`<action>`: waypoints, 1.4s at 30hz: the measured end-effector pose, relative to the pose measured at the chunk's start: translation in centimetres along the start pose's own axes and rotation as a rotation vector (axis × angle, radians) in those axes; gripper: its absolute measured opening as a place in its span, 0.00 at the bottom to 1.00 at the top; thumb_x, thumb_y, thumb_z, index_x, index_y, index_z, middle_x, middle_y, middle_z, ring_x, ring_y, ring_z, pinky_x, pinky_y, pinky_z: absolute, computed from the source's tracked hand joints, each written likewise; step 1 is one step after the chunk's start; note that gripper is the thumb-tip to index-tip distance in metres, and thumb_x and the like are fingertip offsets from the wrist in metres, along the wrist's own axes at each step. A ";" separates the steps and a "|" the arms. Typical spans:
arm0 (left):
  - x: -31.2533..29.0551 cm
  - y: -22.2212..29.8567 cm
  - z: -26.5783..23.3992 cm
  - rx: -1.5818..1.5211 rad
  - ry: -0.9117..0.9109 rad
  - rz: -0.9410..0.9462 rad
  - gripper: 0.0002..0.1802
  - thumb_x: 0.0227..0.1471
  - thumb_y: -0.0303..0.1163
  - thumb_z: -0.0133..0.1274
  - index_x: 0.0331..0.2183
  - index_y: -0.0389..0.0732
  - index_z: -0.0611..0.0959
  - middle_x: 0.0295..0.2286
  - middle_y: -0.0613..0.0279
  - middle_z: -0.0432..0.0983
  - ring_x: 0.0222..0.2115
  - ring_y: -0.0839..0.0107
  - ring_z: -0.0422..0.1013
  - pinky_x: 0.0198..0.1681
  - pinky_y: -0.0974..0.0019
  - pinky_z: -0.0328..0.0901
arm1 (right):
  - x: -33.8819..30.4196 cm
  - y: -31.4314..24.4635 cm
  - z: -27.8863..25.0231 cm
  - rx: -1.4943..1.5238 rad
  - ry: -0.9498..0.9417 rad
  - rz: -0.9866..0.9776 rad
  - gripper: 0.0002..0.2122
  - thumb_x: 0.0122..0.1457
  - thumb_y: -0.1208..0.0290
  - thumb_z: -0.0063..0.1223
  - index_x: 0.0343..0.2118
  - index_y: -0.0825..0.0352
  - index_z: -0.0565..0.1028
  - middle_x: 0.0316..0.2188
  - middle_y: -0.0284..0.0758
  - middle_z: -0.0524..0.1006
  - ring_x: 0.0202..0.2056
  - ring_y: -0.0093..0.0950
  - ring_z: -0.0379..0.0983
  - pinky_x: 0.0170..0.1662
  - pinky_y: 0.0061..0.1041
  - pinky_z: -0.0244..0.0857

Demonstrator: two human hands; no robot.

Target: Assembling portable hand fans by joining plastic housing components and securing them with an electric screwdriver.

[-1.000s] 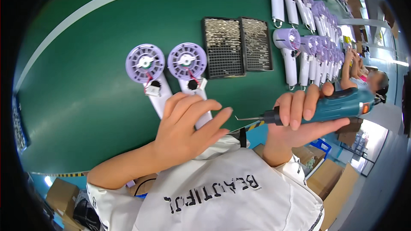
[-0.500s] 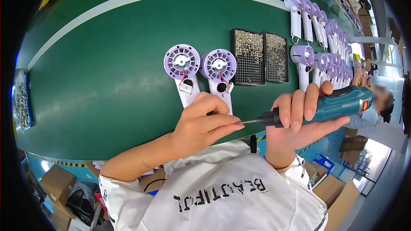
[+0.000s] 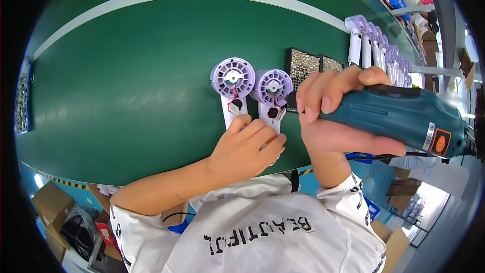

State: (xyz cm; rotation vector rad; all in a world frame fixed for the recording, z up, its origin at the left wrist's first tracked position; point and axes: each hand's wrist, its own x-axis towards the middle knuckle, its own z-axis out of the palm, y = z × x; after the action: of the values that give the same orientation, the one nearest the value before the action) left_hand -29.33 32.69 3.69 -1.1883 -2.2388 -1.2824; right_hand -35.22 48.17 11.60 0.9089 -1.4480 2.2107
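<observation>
Two handheld fans with purple round heads and white handles lie side by side on the green bench, their insides showing. The left fan (image 3: pixel 233 78) has red wires running down to its handle, as does the right fan (image 3: pixel 273 88). My left hand (image 3: pixel 247 149) is closed over the lower handles, fingers curled; how it grips each one is partly hidden. In my right hand (image 3: pixel 328 108) is a teal electric screwdriver (image 3: pixel 389 116), held nearly level. Its dark nose comes close to the right fan's head; I cannot make out the bit.
Behind my right hand stand black trays of small metal screws, a nearer tray (image 3: pixel 305 65) and another tray (image 3: pixel 331 63). Rows of purple-and-white fans (image 3: pixel 366 40) line the right side. A blue bin of metal parts (image 3: pixel 22 96) sits at the far left. Cardboard boxes (image 3: pixel 60 202) lie below the bench edge.
My left hand has left the screwdriver's bit and gone down onto the fan handles. My right hand has brought the screwdriver up and left toward the right fan.
</observation>
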 end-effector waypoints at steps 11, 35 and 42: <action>0.1 0.1 -0.4 0.065 -0.088 -0.014 0.12 0.39 0.31 0.55 0.31 0.40 0.81 0.31 0.65 0.70 0.37 0.67 0.67 0.44 0.63 0.58 | -0.7 1.7 1.6 0.125 0.237 -0.009 0.52 0.34 0.17 0.42 0.45 0.68 0.66 0.16 0.36 0.69 0.10 0.26 0.61 0.15 0.25 0.61; 0.6 0.1 -0.2 0.027 -0.107 0.051 0.11 0.40 0.33 0.54 0.31 0.42 0.80 0.35 0.64 0.74 0.45 0.66 0.66 0.50 0.59 0.60 | -2.5 2.5 0.4 0.055 -0.018 0.084 0.42 0.40 0.26 0.53 0.42 0.66 0.69 0.22 0.36 0.71 0.17 0.28 0.65 0.19 0.28 0.60; 0.9 0.4 0.3 0.149 -0.184 0.062 0.10 0.43 0.30 0.57 0.31 0.39 0.81 0.38 0.60 0.75 0.45 0.63 0.69 0.47 0.59 0.62 | -1.6 0.2 1.1 -0.016 0.125 0.471 0.27 0.54 0.38 0.52 0.40 0.61 0.69 0.21 0.36 0.73 0.18 0.25 0.66 0.22 0.24 0.63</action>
State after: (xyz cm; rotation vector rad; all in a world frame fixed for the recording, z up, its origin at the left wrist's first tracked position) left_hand -29.58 33.47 4.33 -1.3556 -2.3574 -1.0002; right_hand -33.79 47.18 10.66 0.4417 -1.7545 2.5189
